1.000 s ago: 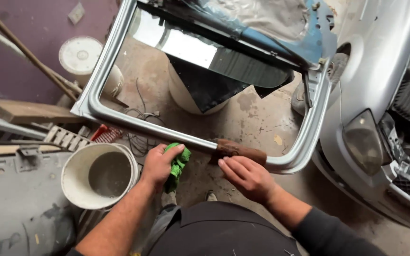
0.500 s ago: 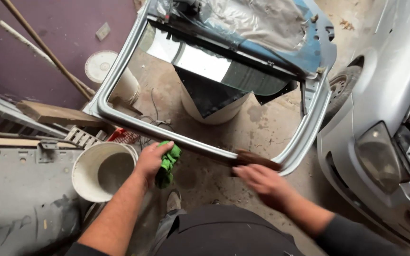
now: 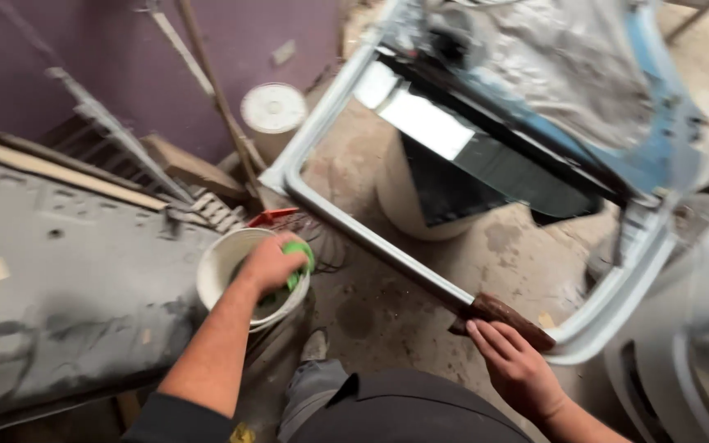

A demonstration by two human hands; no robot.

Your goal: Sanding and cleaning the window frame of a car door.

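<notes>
Head view: your left hand (image 3: 271, 264) is squeezing the green sponge (image 3: 297, 256) over the white bucket (image 3: 217, 271), while your right hand's fingers (image 3: 486, 338) are pressing flat on the brown sanding block (image 3: 504, 317) lying along the door frame (image 3: 371, 239).

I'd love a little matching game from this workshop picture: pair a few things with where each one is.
Things:
1. green sponge
2. brown sanding block
3. round white plastic bucket
4. round white lid

Places:
A. by the purple wall
B. on the grey window frame
C. gripped in the left hand
D. beside the grey panel

Pairs: 1-C, 2-B, 3-D, 4-A
</notes>
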